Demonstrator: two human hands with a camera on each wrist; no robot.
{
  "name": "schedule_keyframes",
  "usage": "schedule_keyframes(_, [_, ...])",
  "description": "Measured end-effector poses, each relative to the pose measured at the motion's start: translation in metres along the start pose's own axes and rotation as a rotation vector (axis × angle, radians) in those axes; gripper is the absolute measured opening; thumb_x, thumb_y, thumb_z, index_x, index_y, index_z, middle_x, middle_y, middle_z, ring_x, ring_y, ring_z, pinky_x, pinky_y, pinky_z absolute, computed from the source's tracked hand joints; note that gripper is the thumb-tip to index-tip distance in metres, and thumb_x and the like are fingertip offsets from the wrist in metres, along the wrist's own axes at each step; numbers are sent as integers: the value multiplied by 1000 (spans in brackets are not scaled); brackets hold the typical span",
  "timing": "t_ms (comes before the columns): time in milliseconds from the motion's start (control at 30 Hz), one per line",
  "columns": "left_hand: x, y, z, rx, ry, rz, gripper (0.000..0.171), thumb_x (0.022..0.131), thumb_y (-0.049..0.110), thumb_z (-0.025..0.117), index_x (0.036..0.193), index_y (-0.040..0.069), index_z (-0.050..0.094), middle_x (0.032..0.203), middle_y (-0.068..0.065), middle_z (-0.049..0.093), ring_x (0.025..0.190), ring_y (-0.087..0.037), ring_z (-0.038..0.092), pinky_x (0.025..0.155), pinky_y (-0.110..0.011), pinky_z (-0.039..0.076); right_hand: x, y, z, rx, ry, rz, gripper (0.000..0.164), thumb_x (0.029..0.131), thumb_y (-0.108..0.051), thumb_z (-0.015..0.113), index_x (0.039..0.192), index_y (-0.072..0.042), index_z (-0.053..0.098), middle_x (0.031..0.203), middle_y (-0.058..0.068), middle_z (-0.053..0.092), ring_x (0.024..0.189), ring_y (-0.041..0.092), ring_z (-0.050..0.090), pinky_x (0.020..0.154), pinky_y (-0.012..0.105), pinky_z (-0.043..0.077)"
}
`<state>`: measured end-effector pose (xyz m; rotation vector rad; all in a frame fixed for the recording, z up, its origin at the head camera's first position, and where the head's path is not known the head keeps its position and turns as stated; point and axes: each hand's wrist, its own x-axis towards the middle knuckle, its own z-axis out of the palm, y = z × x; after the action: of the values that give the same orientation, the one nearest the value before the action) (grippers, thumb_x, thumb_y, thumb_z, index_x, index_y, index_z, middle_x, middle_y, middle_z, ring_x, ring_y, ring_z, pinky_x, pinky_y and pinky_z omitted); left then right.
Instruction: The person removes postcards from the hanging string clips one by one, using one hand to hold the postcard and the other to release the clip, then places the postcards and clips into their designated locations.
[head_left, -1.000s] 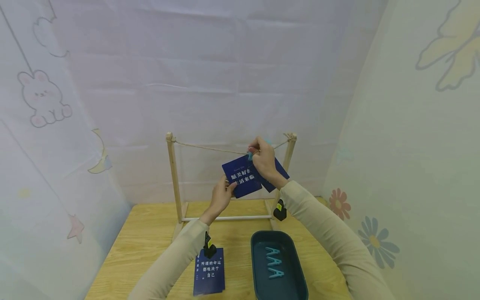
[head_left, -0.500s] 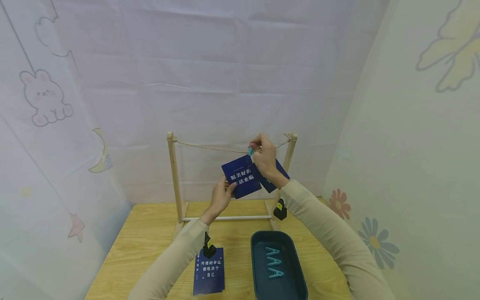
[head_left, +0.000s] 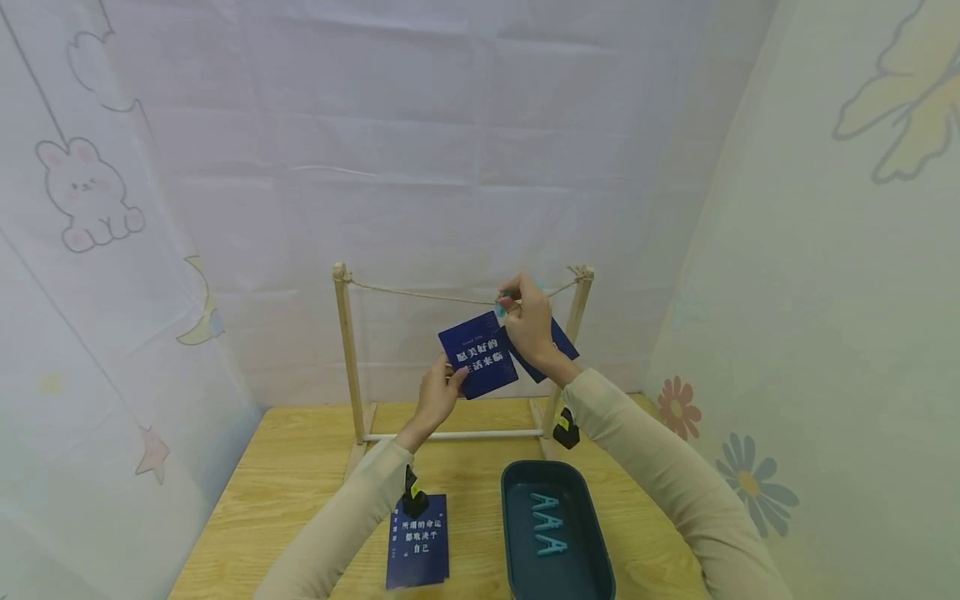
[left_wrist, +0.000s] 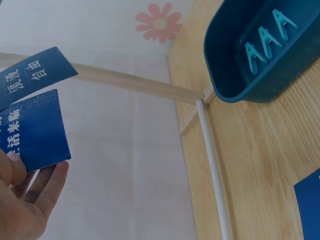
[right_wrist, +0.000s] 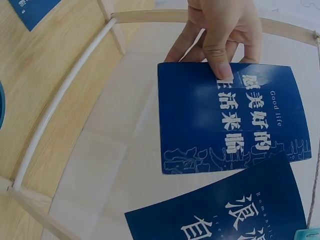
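Note:
My left hand (head_left: 438, 392) pinches a dark blue card (head_left: 480, 354) with white lettering, thumb on its face in the right wrist view. The card is tilted below the rope (head_left: 427, 295). My right hand (head_left: 531, 321) is at the rope, its fingertips pinching a small teal clothespin (head_left: 500, 309); the curled hand partly hides it. Behind that hand a second blue card (head_left: 562, 340) hangs tilted, overlapping the held card's edge in the right wrist view. A teal clip (right_wrist: 307, 234) shows by the second card's corner there.
The rope spans a wooden frame (head_left: 347, 358) with a white crossbar (head_left: 457, 436). On the table (head_left: 292, 467), a stack of blue cards (head_left: 417, 542) lies at front. Right of it, a dark teal tray (head_left: 558, 579) holds three teal clothespins (head_left: 548, 523).
My left hand and its card have shifted slightly left and down. The right hand rose slightly at the rope, then came back down, with the clothespin still in its fingers.

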<state>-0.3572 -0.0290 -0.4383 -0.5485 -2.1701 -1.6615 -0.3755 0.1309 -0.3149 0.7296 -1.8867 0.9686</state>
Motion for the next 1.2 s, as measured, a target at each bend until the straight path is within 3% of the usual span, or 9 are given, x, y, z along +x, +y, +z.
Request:
schedule_keyframes(233, [-3,-4,-5,6,-3,-22,29,90,9,48,119,6,44,94,-17,60,76,-25,63,59,-32,53,-12,4,1,-23,-56,-41,32,75,17,39,94,-6,51,79,5,58,71,15,60,39,24,32])
schedule_keyframes(467, [-7,-9,-7,-3,-4,-23,28,90,8,49,118,4,45,92,-18,59,75,-27,63,59,-34,53,-28,9,3,-30,-103,10,23,83,10,44,98,-5,50,78,3,54,71,13,56,51,25,42])
schedule_keyframes(867, [-21,-27,-15,-36,-15,-21,27,89,3,49,115,-3,45,88,-24,59,71,-34,62,56,-42,53,-65,19,4,-28,-161,50,20,81,9,53,98,0,49,76,4,52,65,13,52,53,25,45])
schedule_keyframes(1000, [-28,-33,-13,-34,-17,-38,26,89,3,50,114,-2,45,86,-22,59,70,-32,63,55,-36,53,-75,25,4,-18,-193,52,17,83,5,54,98,0,50,78,4,53,65,12,51,54,24,46])
schedule_keyframes(1200, [-44,-50,-12,1,-42,-80,25,89,4,50,113,-1,45,85,-22,59,67,-32,63,51,-29,53,-96,31,-2,43,-311,69,21,82,9,52,100,-2,49,83,6,53,68,10,52,56,22,47])
